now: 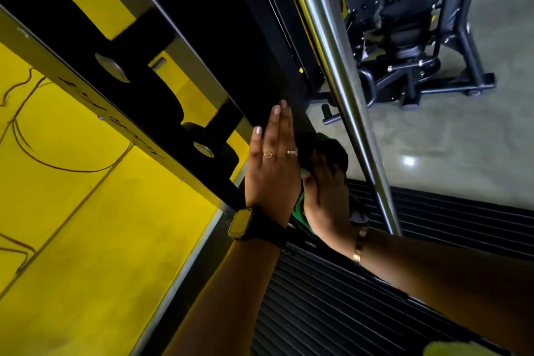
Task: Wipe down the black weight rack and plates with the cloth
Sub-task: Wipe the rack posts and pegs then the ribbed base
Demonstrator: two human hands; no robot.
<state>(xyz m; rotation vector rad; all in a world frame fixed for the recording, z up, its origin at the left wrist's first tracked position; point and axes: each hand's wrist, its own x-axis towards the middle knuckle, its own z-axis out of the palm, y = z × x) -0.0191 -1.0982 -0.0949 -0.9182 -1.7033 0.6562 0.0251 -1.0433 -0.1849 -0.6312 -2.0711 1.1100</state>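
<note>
The black weight rack frame [248, 46] runs diagonally from upper left to the centre. My left hand [271, 162], with rings and a dark watch, lies flat with fingers together against the frame's black face. Just to its right, my right hand [326, 196] presses a green cloth [323, 144] against the same black surface; the cloth is bunched and mostly hidden by the hand. Black ribbed weight plates [332, 298] lie stacked below my forearms.
A chrome guide rod [338, 66] crosses steeply just right of my hands. Yellow panels [86, 196] fill the left side. Another black gym machine [404, 37] stands on the grey floor at upper right. A yellow-green object [450, 350] shows at the bottom edge.
</note>
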